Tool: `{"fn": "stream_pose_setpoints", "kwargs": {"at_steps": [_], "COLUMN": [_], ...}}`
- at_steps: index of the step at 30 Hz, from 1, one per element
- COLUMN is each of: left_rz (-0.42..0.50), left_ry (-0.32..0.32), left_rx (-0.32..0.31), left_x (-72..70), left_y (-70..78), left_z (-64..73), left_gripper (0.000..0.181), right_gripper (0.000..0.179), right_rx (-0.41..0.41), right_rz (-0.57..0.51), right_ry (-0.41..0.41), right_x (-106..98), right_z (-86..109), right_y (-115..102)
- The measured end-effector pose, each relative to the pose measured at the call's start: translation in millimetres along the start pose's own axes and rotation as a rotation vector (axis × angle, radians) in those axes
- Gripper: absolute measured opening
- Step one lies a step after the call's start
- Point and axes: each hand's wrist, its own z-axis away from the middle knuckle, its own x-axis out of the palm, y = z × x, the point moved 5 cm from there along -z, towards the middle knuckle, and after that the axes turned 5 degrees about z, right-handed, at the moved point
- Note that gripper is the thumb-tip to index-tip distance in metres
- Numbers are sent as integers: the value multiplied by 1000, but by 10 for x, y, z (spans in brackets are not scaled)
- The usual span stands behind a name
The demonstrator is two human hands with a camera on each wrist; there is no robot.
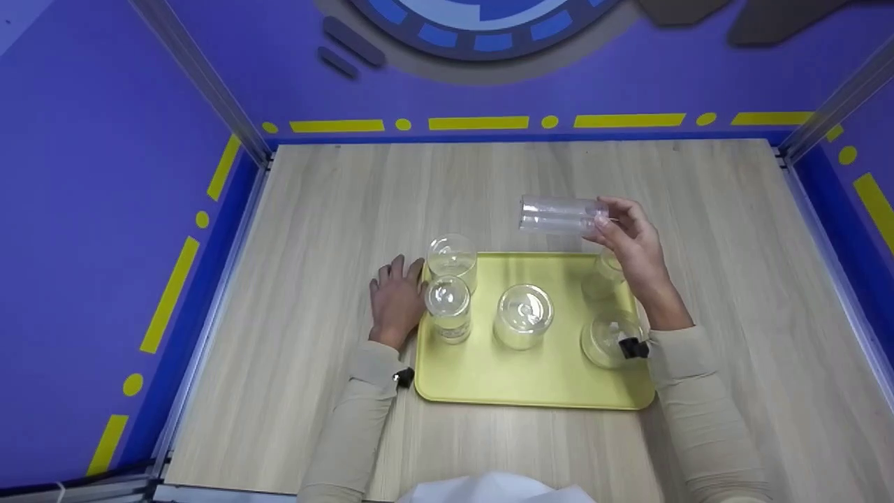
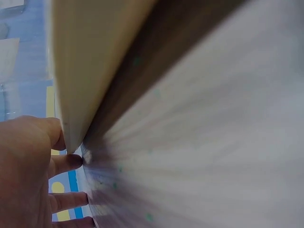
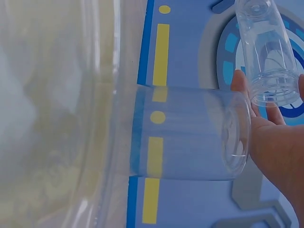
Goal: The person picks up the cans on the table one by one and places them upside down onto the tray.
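Note:
In the head view my right hand (image 1: pixel 632 241) holds a tall clear jar (image 1: pixel 559 214) on its side above the far edge of the yellow tray (image 1: pixel 531 391). Thumb and fingers grip one end; the right wrist view shows this jar (image 3: pixel 268 47) with its ridged rim at the hand. My left hand (image 1: pixel 397 300) rests with spread fingers beside the tray's left edge, and in the left wrist view its thumb lies against the tray's side (image 2: pixel 78 71). Nearest to it stand a narrow clear jar (image 1: pixel 448 307) and a wider one (image 1: pixel 452 255) on the tray.
A squat clear jar (image 1: pixel 524 318) stands mid-tray. Another wide jar (image 1: pixel 609 342) is at the right, under my right wrist, with a narrower jar (image 1: pixel 599 279) behind it, partly hidden by the hand. Blue panels (image 1: pixel 489 91) wall in the wooden table (image 1: pixel 314 209).

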Motion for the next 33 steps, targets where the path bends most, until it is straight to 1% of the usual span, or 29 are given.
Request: {"fn": "stream_pose_setpoints", "kwargs": {"at_steps": [9, 14, 20, 23, 30, 33], "left_rz": [7, 35, 147, 201, 335, 380], "left_ry": [-10, 6, 7, 23, 96, 124], "left_rx": [-4, -2, -39, -55, -77, -91], "left_x": [-25, -63, -116, -150, -256, -317], "left_y": [-5, 0, -17, -31, -47, -42], "left_z": [5, 3, -39, -59, -75, -82], "left_gripper": [54, 54, 56, 56, 52, 54], "right_gripper": [44, 44, 43, 42, 42, 43], "right_rx": [19, 28, 27, 26, 34, 33], "right_rz": [13, 15, -4, 1, 2, 5], "right_ry": [0, 3, 5, 8, 5, 6], "right_x": [-13, -22, -25, -25, -23, -22], "right_z": [38, 39, 36, 36, 36, 36], "right_y": [9, 9, 2, 7, 17, 15]}}
